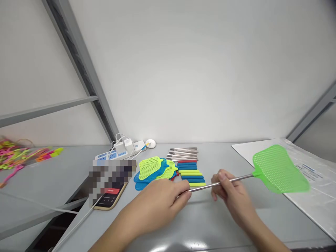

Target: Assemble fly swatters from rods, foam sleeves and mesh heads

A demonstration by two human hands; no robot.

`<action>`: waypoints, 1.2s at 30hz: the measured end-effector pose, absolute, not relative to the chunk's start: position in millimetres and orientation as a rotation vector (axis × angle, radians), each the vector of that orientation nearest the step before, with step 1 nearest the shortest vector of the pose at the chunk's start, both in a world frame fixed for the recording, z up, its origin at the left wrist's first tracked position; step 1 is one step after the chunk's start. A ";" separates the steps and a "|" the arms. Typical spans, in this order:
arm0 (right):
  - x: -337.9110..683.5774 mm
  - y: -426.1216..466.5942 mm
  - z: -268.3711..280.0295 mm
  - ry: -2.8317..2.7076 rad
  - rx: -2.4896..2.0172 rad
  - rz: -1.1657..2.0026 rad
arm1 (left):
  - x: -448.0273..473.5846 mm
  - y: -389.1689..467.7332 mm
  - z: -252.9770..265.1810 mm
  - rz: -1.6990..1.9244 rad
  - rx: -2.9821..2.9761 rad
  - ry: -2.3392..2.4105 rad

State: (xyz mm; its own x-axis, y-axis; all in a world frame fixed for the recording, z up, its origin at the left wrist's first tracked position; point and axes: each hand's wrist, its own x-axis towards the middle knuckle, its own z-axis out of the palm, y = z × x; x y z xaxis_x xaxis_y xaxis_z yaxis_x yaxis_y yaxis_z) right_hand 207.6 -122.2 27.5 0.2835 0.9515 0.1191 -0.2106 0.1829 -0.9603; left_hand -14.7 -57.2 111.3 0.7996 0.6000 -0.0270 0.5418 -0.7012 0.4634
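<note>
A fly swatter with a green mesh head point(279, 169) and a thin metal rod is held level above the table. My left hand point(157, 204) is closed around the rod's left end, whose tip is hidden in the fingers. Nearer the head, my right hand point(233, 194) pinches the rod between thumb and fingers. Behind my left hand lie yellow-green and blue mesh swatter heads point(151, 168) in an overlapping pile. Beside them is a row of blue, yellow-green and red handle tubes point(191, 172). Several metal rods point(182, 154) lie side by side behind the tubes.
A phone point(112, 196) with a white cable lies at the left edge. A power strip point(122, 151) with plugged-in chargers and a round white disc point(150, 143) sit by the wall. White packaging point(309, 175) covers the right side. Colourful plastic pieces point(23, 155) lie on the left shelf.
</note>
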 end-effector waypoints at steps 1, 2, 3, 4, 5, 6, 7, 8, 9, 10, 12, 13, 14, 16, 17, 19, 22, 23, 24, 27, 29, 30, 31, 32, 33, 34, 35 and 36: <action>199.4 -123.8 29.6 -0.953 -1.050 1.010 | -14.3 -64.4 114.1 0.209 2.546 0.867; 192.2 -125.2 32.1 -0.979 -1.060 0.995 | -13.7 -72.7 114.9 0.294 2.560 0.892; 186.0 -126.3 35.2 -0.990 -1.071 0.968 | -12.5 -82.4 113.0 0.441 2.564 0.934; 180.9 -127.3 38.7 -0.981 -1.076 0.935 | -10.6 -93.5 108.0 0.653 2.543 0.986; 176.6 -128.3 42.6 -0.950 -1.073 0.897 | -7.7 -105.7 99.7 0.936 2.477 1.038; 172.9 -129.5 46.8 -0.903 -1.062 0.859 | -3.9 -118.5 88.7 1.242 2.338 1.085; 169.5 -131.1 50.9 -0.852 -1.039 0.831 | 0.5 -131.1 75.8 1.538 2.132 1.074; 166.0 -133.4 54.7 -0.809 -1.012 0.817 | 5.2 -142.7 62.1 1.807 1.855 1.027; 162.4 -136.7 57.8 -0.782 -0.988 0.811 | 9.6 -152.5 48.9 1.847 1.646 0.939; 158.4 -140.9 59.6 -0.770 -0.965 0.806 | 13.3 -160.0 37.2 1.757 1.478 0.887; 149.2 -152.1 58.0 -0.783 -0.940 0.799 | 17.3 -167.6 20.6 1.465 1.255 0.840; 144.1 -158.5 54.1 -0.794 -0.942 0.790 | 17.4 -168.7 15.8 1.367 1.182 0.779; 138.8 -165.2 48.3 -0.803 -0.955 0.783 | 16.6 -168.8 12.8 1.296 1.135 0.732; 128.2 -177.7 32.4 -0.821 -0.982 0.833 | 13.6 -169.6 9.5 1.200 1.096 0.643; 123.4 -183.2 23.7 -0.826 -0.987 0.884 | 11.9 -171.3 8.1 1.165 1.087 0.612; 116.3 -192.2 8.1 -0.828 -0.981 0.973 | 8.4 -177.5 4.5 1.119 1.057 0.584; 115.7 -200.1 -4.4 -0.856 -1.016 0.986 | 0.6 -187.5 -1.8 1.145 1.013 0.631; 119.1 -201.4 -5.6 -0.863 -1.038 0.970 | -3.4 -189.1 -3.4 1.157 1.004 0.649; 124.2 -202.2 -5.8 -0.853 -1.056 0.952 | -8.0 -189.3 -4.4 1.173 0.987 0.661; 147.6 -201.8 -3.2 -0.725 -1.077 0.884 | -24.8 -182.7 -4.3 1.248 0.893 0.685; 164.9 -201.0 -1.1 -0.629 -1.070 0.830 | -36.3 -175.7 -2.3 1.295 0.830 0.717; 172.5 -200.9 -0.2 -0.598 -1.062 0.808 | -41.4 -172.8 -0.9 1.308 0.810 0.730; 179.1 -201.0 0.6 -0.576 -1.052 0.789 | -45.8 -170.6 0.5 1.318 0.794 0.741; 184.6 -201.3 1.3 -0.561 -1.043 0.776 | -49.2 -169.2 2.0 1.332 0.782 0.751; 189.1 -201.7 1.9 -0.551 -1.036 0.765 | -51.8 -168.7 3.4 1.347 0.772 0.762; 192.8 -202.2 2.5 -0.546 -1.032 0.753 | -53.4 -168.8 4.8 1.362 0.765 0.770; 195.7 -202.5 3.2 -0.543 -1.028 0.741 | -54.4 -169.3 6.0 1.379 0.759 0.777; 197.9 -202.7 3.9 -0.543 -1.025 0.728 | -54.8 -170.0 7.0 1.391 0.755 0.784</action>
